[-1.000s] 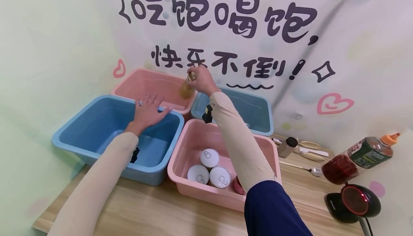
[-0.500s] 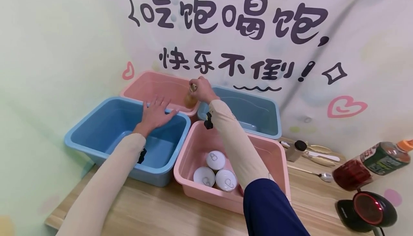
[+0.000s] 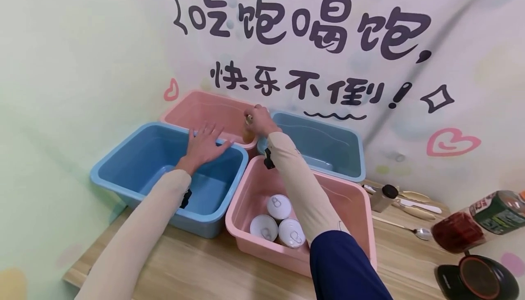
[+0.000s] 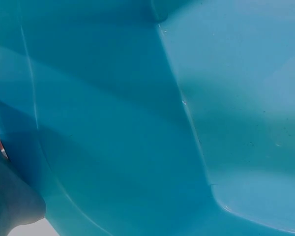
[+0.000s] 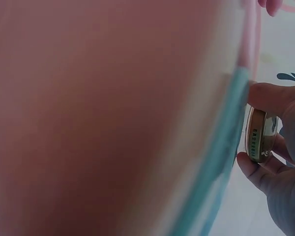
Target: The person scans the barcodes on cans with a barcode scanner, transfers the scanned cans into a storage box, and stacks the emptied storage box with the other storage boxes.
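Bottle (image 3: 247,132) lower now, inside pink tub (image 3: 193,109)

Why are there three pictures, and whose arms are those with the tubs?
The arms belong to a person wearing three small cameras. One sits on the head and looks down at a wooden table. The other two sit on the wrists, so close that they show mostly colour.

On the table stand four plastic tubs. The left hand lies flat, fingers spread, on the rim of the near blue tub. The left wrist picture is all blue because it looks into that tub.

The right hand holds a little bottle by its top at the far pink tub. The right wrist picture shows fingers around its shiny cap.

The near pink tub holds three cans. Further right lie a spoon and a big bottle on its side.
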A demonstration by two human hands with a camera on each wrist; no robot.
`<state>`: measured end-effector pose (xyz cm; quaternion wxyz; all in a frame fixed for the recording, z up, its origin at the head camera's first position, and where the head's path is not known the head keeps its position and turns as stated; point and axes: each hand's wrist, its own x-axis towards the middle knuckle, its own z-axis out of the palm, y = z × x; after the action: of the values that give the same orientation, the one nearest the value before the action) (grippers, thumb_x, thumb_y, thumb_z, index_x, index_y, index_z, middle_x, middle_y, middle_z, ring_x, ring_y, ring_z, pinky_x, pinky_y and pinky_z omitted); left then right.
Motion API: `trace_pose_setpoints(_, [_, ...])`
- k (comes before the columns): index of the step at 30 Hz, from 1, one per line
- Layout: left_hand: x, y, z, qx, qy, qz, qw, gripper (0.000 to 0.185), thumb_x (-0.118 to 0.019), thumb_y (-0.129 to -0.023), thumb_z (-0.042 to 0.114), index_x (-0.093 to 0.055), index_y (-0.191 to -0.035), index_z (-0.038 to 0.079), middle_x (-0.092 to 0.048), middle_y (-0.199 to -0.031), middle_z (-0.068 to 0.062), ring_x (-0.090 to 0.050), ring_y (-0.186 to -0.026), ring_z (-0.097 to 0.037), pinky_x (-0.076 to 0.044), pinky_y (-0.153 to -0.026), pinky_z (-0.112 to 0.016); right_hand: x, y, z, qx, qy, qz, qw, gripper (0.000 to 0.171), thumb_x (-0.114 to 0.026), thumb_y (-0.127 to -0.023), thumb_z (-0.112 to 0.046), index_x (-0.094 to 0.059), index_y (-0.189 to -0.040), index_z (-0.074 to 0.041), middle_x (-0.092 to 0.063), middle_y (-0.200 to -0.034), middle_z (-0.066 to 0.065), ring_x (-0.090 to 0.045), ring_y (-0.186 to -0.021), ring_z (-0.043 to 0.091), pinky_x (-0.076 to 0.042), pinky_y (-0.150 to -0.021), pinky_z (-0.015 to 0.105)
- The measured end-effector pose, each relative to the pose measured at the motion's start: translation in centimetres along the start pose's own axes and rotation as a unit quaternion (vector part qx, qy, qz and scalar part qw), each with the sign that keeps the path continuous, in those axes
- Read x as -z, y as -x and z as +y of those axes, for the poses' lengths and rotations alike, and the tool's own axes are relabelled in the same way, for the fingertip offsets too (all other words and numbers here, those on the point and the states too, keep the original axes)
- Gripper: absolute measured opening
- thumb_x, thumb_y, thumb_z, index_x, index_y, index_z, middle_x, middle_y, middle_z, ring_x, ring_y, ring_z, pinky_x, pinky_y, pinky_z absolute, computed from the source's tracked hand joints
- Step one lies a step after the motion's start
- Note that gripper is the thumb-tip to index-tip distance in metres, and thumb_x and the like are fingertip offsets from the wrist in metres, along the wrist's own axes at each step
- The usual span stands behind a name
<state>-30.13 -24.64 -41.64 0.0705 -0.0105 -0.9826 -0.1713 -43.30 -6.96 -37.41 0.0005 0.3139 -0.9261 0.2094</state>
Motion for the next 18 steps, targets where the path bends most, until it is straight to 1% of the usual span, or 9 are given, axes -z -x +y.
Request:
trace_pose_setpoints(8, [-0.2, -0.2, 0.2, 0.002, -0.007, -0.005, 1.0000, 0.077, -0.044, -0.097, 0.060, -0.028, -0.159, 0.017, -0.022, -0.167, -0.014, -0.008, -0.155, -0.041, 0.005, -0.120, -0.068, -0.1, -0.1, 0.4, -0.004, 0.014, -0.007, 1.000, 0.037, -0.072, -0.090, -0.008, -0.066, -0.126, -0.011, -0.057, -0.124, 0.014, -0.051, -0.113, 0.027, -0.053, -0.094, 0.039])
trace_pose_setpoints(13, [-0.2, -0.3, 0.1, 0.002, -0.006, -0.002, 1.0000, 0.078, -0.043, -0.097, 0.061, -0.028, -0.159, 0.017, -0.022, -0.167, -0.014, -0.008, -0.155, -0.041, 0.005, -0.121, -0.067, -0.5, -0.3, 0.3, 0.010, 0.024, -0.016, 1.000, 0.035, -0.072, -0.089, -0.005, -0.067, -0.123, -0.009, -0.059, -0.128, 0.016, -0.052, -0.118, 0.029, -0.051, -0.099, 0.041])
trace_pose_setpoints(18, [-0.1, -0.1, -0.2, 0.001, -0.003, 0.002, 1.0000, 0.079, -0.041, -0.096, 0.064, -0.028, -0.159, 0.018, -0.022, -0.167, -0.013, -0.010, -0.155, -0.040, 0.004, -0.121, -0.067, -1.1, -0.5, 0.2, 0.015, 0.010, -0.018, 1.000, 0.031, -0.070, -0.088, 0.000, -0.068, -0.119, -0.005, -0.058, -0.126, 0.016, -0.052, -0.114, 0.029, -0.051, -0.098, 0.042])
